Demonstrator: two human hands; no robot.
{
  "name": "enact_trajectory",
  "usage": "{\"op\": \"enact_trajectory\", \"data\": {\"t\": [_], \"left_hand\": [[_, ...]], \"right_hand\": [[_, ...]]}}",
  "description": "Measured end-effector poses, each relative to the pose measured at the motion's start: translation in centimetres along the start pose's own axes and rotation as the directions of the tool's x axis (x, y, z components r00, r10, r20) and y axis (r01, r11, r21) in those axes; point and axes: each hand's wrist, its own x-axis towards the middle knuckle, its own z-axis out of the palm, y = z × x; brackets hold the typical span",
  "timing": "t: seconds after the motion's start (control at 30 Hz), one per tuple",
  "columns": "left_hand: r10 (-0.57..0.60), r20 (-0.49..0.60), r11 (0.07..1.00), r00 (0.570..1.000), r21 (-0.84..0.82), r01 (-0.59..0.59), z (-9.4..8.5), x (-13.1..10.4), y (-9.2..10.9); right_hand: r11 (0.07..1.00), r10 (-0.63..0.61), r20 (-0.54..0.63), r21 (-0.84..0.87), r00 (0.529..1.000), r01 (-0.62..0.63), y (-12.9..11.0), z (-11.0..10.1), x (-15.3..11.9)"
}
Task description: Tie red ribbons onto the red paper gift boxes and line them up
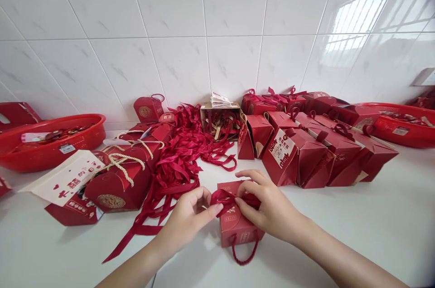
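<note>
A small red gift box (pixel 234 224) lies on the white table in front of me, its dark red rope handle (pixel 245 262) hanging toward me. Across its top runs a dark red ribbon (pixel 222 197) that looks gathered into a bow. My left hand (pixel 193 213) pinches the ribbon's left loop between thumb and fingers. From the right, my right hand (pixel 263 202) pinches the ribbon near its middle, one finger raised. A large heap of loose red ribbons (pixel 180 156) spreads just beyond my left hand.
Several red gift boxes (pixel 312 156) stand in rows at the right, near a red basket (pixel 404 129). More boxes with cream cords (pixel 117 179) crowd the left, beside another red basket (pixel 84 127). An open carton (pixel 220 120) stands against the tiled wall (pixel 234 2).
</note>
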Motion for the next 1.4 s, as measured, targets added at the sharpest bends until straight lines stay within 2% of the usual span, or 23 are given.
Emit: {"op": "enact_trajectory", "data": {"t": [0.1, 0.2, 0.4, 0.63, 0.8, 0.83, 0.9, 1.0, 1.07, 1.17, 1.27, 1.33, 1.4], "left_hand": [[0.007, -0.026, 0.991, 1.000, -0.131, -0.010, 0.0, -0.1, -0.1], [-0.025, 0.025, 0.976, 0.999, -0.214, 0.030, -0.1, -0.2, -0.2], [-0.086, 0.029, 0.979, 0.996, -0.182, 0.090, -0.1, -0.4, -0.4], [-0.061, 0.059, 0.980, 0.996, -0.184, 0.071, -0.2, -0.1, -0.7], [-0.084, 0.096, 0.980, 0.992, -0.173, 0.100, -0.6, -0.1, -1.1], [-0.081, 0.104, 0.980, 0.991, -0.175, 0.098, -0.8, 0.0, -1.1], [-0.077, 0.118, 0.975, 0.990, -0.197, 0.100, -1.2, 0.3, -1.1], [-0.119, 0.156, 0.960, 0.981, -0.234, 0.154, -1.8, 1.0, -1.0], [-0.153, 0.168, 0.956, 0.974, -0.225, 0.189, -2.1, 1.6, -0.9], [-0.150, 0.102, 0.956, 0.983, -0.238, 0.171, -2.0, 2.8, -1.5], [-0.123, 0.004, 0.928, 0.992, -0.354, 0.116, -1.5, 3.7, -3.3], [-0.107, -0.037, 0.900, 0.994, -0.428, 0.081, -1.1, 3.9, -4.7], [-0.097, -0.029, 0.891, 0.995, -0.448, 0.074, -0.8, 3.9, -6.1]], "right_hand": [[1.000, 0.023, 0.005, 0.013, 1.000, -0.023, 0.0, 0.2, -0.1], [0.999, 0.027, 0.011, 0.023, 1.000, -0.028, 0.0, 0.4, -0.2], [0.999, 0.029, 0.038, 0.026, 0.999, -0.030, 0.1, 0.6, -0.1], [0.999, 0.035, 0.050, 0.039, 0.998, -0.037, 0.0, 0.6, -0.1], [0.997, 0.067, 0.065, 0.035, 0.996, -0.069, -0.2, 0.4, 0.0], [0.996, 0.072, 0.083, 0.039, 0.994, -0.076, -0.2, 0.0, 0.1], [0.996, 0.052, 0.190, 0.054, 0.980, -0.064, -0.1, -1.3, 0.2], [0.998, 0.023, 0.446, 0.042, 0.895, -0.046, 0.4, -3.9, 0.3], [0.998, 0.062, 0.529, -0.006, 0.846, -0.069, 0.8, -5.0, 0.2], [0.995, 0.091, 0.504, -0.021, 0.859, -0.093, 1.1, -5.6, 0.3], [0.998, 0.016, 0.418, 0.042, 0.908, -0.037, 0.6, -6.5, 0.8], [0.998, -0.049, 0.305, 0.061, 0.951, 0.032, 0.0, -8.3, 1.8], [0.998, -0.058, 0.118, 0.025, 0.991, 0.055, -0.3, -11.0, 3.6]]}}
